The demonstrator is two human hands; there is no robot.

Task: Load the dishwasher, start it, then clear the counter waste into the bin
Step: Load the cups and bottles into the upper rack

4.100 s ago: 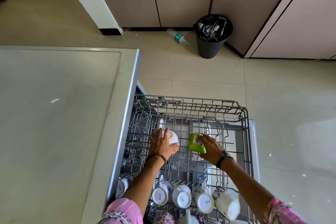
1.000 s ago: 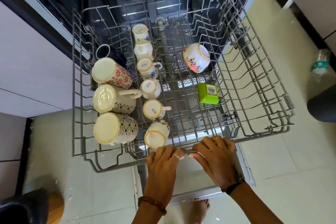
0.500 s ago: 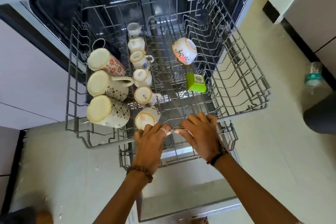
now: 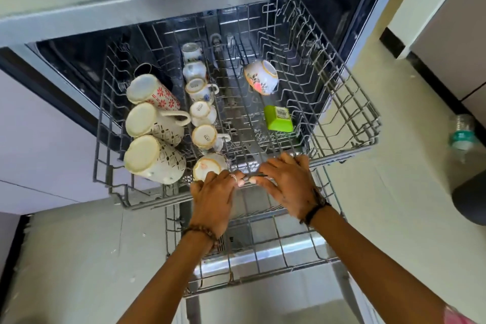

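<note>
Both hands grip the front rail of the upper rack.

Your left hand point(image 4: 214, 192) and right hand point(image 4: 289, 181) sit side by side, fingers curled over the front wire of the upper rack point(image 4: 349, 123), which stands partly out of the open dishwasher point(image 4: 79, 60). In the rack, three tall mugs point(image 4: 150, 123) lie at 9 o'clock, a row of small cups point(image 4: 201, 110) runs up the centre, a floral cup point(image 4: 260, 76) sits at 1 o'clock, and a green container point(image 4: 278, 118) lies just below it. The lower rack point(image 4: 263, 258) shows beneath your wrists. A plastic bottle point(image 4: 462, 134) lies on the floor at 3 o'clock, near a dark bin point(image 4: 470, 200).
</note>
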